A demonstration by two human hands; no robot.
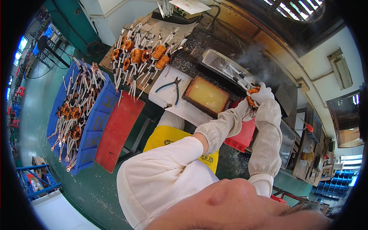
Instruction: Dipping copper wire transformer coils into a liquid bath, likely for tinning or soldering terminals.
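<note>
Both gloved hands are closed around a copper-wound ring coil (252, 100) at the right part of the bench. My right hand (263, 94) grips its far right side, while my left hand (243, 109) holds it from the near left. White-sleeved leads run from the coil up and left over a rectangular metal pot (227, 63), where grey smoke rises. Whether their tips touch what is in the pot, I cannot tell. Nearer me lies a dark-rimmed tray (206, 96) with a yellowish filling. Left of it rest pliers (177, 90) with dark green handles, jaws apart.
Several finished-looking coils (136, 56) with sleeved leads crowd the bench's left part. A blue crate (92, 130) full of similar coils stands at left, beside a red panel (119, 132). Below my hands is a red bin (243, 137). A floor fan (42, 57) stands far left.
</note>
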